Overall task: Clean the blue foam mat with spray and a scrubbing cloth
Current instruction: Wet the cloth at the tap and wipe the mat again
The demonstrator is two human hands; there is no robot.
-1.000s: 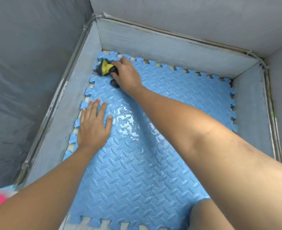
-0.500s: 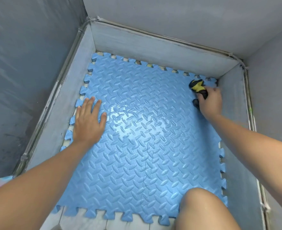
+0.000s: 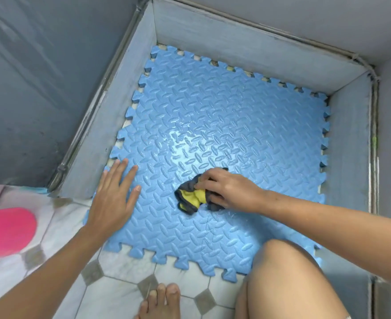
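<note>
A blue foam mat [image 3: 236,116] with a raised tread pattern and jigsaw edges lies on the floor inside a grey walled corner. Its middle shines wet. My right hand [image 3: 229,189] presses a crumpled grey and yellow scrubbing cloth [image 3: 192,199] onto the mat a little below its centre, fingers closed over the cloth. Near the mat's left edge, my left hand [image 3: 115,199] lies flat with fingers spread, holding nothing. No spray bottle is in view.
Low grey walls [image 3: 247,49] border the mat at the left, back and right. White tiled floor [image 3: 120,279] with grey diamond insets lies in front. A pink object [image 3: 5,231] sits at the far left. My knee [image 3: 289,279] and toes [image 3: 160,300] are at the bottom.
My right hand swept the cloth from the far left corner to the far right corner, then back toward me to the mat's middle. The view tilted down, showing the tiled floor. The left hand stayed flat.
</note>
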